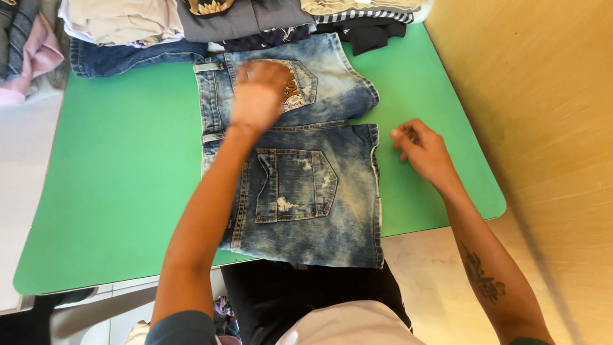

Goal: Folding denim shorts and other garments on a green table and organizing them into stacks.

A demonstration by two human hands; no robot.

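A pair of faded blue denim shorts (332,191) lies flat, back side up, on the green table (121,166). Its waistband points left and both back pockets show. My left hand (258,96) rests flat on the far pocket area, slightly blurred, fingers spread. My right hand (421,148) sits on the table just right of the shorts' leg hems, fingers curled loosely, holding nothing.
Stacks of folded clothes (236,19) line the table's far edge, with dark jeans (128,57) and pink fabric (35,57) at far left. A tan wall (549,128) runs along the right. The table's near edge ends by my waist.
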